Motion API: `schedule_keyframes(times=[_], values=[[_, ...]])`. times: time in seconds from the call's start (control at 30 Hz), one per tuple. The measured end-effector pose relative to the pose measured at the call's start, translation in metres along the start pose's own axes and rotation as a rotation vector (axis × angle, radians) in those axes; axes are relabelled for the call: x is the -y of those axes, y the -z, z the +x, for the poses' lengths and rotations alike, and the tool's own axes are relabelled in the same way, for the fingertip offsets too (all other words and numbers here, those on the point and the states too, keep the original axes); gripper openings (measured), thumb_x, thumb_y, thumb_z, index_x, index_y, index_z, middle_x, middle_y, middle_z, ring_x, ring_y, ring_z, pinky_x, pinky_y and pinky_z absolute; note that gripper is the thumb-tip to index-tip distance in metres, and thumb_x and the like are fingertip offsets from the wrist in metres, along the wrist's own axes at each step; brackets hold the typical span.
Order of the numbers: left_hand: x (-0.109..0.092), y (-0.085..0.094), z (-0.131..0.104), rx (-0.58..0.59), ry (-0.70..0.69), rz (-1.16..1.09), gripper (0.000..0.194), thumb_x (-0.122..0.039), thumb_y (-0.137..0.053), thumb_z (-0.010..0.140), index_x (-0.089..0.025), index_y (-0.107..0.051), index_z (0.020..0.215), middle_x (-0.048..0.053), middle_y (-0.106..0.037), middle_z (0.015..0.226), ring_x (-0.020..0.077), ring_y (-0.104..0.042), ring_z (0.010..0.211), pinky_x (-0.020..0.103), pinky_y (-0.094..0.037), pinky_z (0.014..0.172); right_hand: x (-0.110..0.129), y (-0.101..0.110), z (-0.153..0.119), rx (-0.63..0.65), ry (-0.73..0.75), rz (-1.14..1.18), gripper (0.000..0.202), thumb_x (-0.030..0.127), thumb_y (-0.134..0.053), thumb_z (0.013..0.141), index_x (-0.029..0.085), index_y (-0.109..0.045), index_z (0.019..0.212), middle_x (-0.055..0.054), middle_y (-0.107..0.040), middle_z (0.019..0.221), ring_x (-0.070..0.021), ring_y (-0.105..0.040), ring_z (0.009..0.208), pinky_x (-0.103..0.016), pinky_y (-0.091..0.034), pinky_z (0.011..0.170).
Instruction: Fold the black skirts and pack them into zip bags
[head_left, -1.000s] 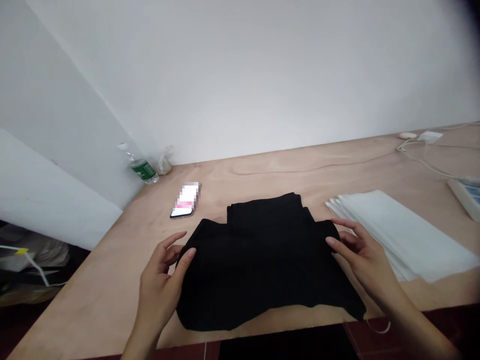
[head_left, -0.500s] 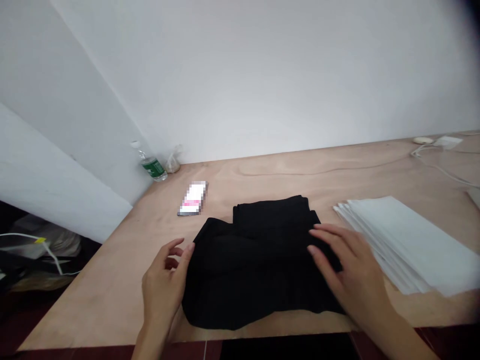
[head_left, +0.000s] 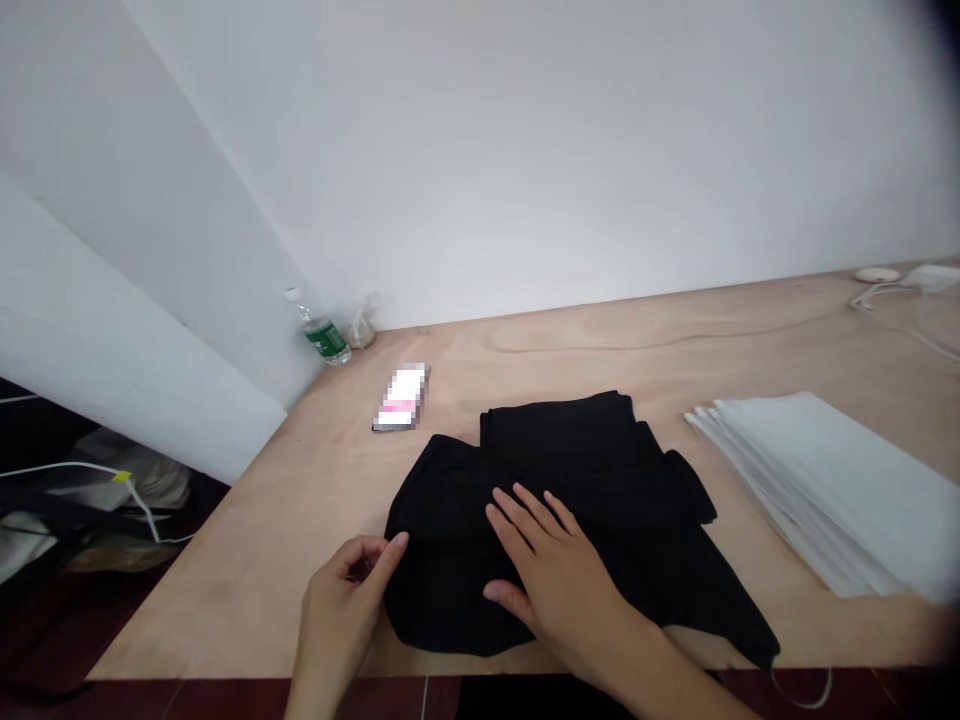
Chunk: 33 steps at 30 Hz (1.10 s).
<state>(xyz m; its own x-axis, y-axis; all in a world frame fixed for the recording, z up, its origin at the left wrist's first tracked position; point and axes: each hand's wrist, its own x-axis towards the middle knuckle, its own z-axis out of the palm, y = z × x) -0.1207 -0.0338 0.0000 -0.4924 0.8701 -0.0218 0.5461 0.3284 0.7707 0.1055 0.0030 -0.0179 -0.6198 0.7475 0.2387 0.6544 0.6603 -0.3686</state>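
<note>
A black cloth garment [head_left: 442, 490] lies partly folded on the wooden table, with a squared fold at the far side and a pointed part reaching the front edge at right. My left hand [head_left: 351, 590] pinches its left edge, thumb on top and fingers curled; the fingertips are partly hidden. Flat on the middle of the cloth rests my right hand [head_left: 555, 575], its fingers stretched out and slightly spread.
A stack of white sheets or bags [head_left: 847, 480] lies to the right. Toward the back left are a phone [head_left: 403, 398], a green-labelled bottle [head_left: 325, 338] and a small plastic bag [head_left: 361, 328]. White cables [head_left: 874, 293] lie back right, against the wall.
My right hand has moved left from the garment's right side onto its middle and flattened there. My left hand has shifted down along the left edge. The view has turned slightly left.
</note>
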Motion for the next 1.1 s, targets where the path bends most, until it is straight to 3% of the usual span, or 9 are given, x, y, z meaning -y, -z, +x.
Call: schedule_keyframes(times=[0.17,0.3,0.47,0.57,0.63,0.73,0.87,0.97,1.1], values=[[-0.002,-0.003,0.005,-0.007,-0.008,0.145,0.04,-0.058,-0.057,0.068,-0.02,-0.068,0.074,0.0,-0.063,0.06,0.018,-0.056,0.057,0.026,-0.041,0.052,0.001,0.002,-0.003,0.002,-0.001,0.011,0.06,0.049,-0.039,0.087,0.019,-0.03,0.138,-0.007,-0.032,0.144,-0.0269,-0.025,0.132,-0.05,-0.026,0.105],[-0.027,-0.009,0.002,-0.13,-0.093,0.179,0.038,-0.055,-0.054,0.072,-0.019,-0.066,0.074,-0.001,-0.059,0.059,0.0168,-0.053,0.055,0.027,-0.04,0.052,0.003,0.0,-0.002,-0.029,-0.014,0.021,0.059,0.049,-0.043,0.085,0.02,-0.034,0.136,-0.008,-0.038,0.141,-0.0273,-0.029,0.13,-0.05,-0.027,0.105],[-0.075,-0.028,-0.013,-0.334,-0.473,0.236,0.023,-0.043,-0.054,0.077,-0.021,-0.061,0.078,0.003,-0.06,0.075,0.0202,-0.054,0.072,0.034,-0.042,0.067,0.003,0.004,0.0,-0.058,-0.042,0.084,0.056,0.047,-0.05,0.082,0.018,-0.043,0.13,-0.01,-0.05,0.129,-0.027,-0.035,0.126,-0.047,-0.025,0.106],[-0.092,-0.052,-0.024,-0.193,-0.712,0.226,0.013,-0.033,-0.052,0.082,-0.023,-0.06,0.087,0.005,-0.063,0.092,0.0216,-0.055,0.084,0.037,-0.041,0.073,-0.003,0.012,-0.005,-0.135,-0.092,0.203,0.041,0.032,-0.045,0.086,0.019,-0.047,0.125,-0.008,-0.054,0.125,-0.0232,-0.042,0.122,-0.046,-0.028,0.105],[-0.097,-0.069,-0.031,-0.043,-0.775,0.249,0.013,-0.026,-0.05,0.084,-0.025,-0.059,0.092,0.003,-0.064,0.1,0.0209,-0.056,0.089,0.037,-0.041,0.074,-0.011,0.019,-0.009,-0.253,-0.214,0.272,0.04,0.021,-0.039,0.086,0.018,-0.043,0.126,-0.009,-0.058,0.119,-0.0201,-0.051,0.112,-0.044,-0.035,0.099],[-0.097,-0.086,-0.038,0.118,-0.785,0.288,0.019,-0.017,-0.047,0.084,-0.025,-0.059,0.097,0.002,-0.064,0.106,0.0206,-0.057,0.092,0.038,-0.041,0.073,-0.021,0.027,-0.015,-0.325,-0.278,0.291,0.055,0.01,-0.036,0.082,0.021,-0.03,0.135,-0.008,-0.058,0.118,-0.0185,-0.055,0.105,-0.042,-0.04,0.091],[-0.091,-0.088,-0.04,0.164,-0.784,0.272,0.019,-0.018,-0.049,0.084,-0.027,-0.06,0.096,0.002,-0.066,0.104,0.021,-0.058,0.092,0.039,-0.042,0.074,-0.025,0.032,-0.017,-0.263,-0.248,0.226,0.056,0.005,-0.037,0.076,0.027,-0.045,0.127,-0.004,-0.061,0.115,-0.0201,-0.052,0.109,-0.04,-0.038,0.086],[-0.083,-0.078,-0.038,0.082,-0.754,0.203,0.014,-0.028,-0.054,0.082,-0.026,-0.06,0.094,0.004,-0.066,0.103,0.0223,-0.059,0.094,0.041,-0.042,0.081,-0.024,0.035,-0.019,-0.267,-0.293,0.167,0.05,0.007,-0.039,0.077,0.025,-0.05,0.122,-0.005,-0.063,0.113,-0.0217,-0.051,0.109,-0.041,-0.036,0.085],[-0.076,-0.069,-0.032,-0.046,-0.413,0.22,0.033,-0.046,-0.052,0.08,-0.023,-0.057,0.103,0.007,-0.065,0.093,0.0251,-0.06,0.084,0.043,-0.044,0.076,-0.027,0.034,-0.024,-0.244,-0.338,0.021,0.046,0.01,-0.04,0.08,0.023,-0.051,0.122,-0.006,-0.062,0.115,-0.026,-0.048,0.111,-0.045,-0.032,0.086]])
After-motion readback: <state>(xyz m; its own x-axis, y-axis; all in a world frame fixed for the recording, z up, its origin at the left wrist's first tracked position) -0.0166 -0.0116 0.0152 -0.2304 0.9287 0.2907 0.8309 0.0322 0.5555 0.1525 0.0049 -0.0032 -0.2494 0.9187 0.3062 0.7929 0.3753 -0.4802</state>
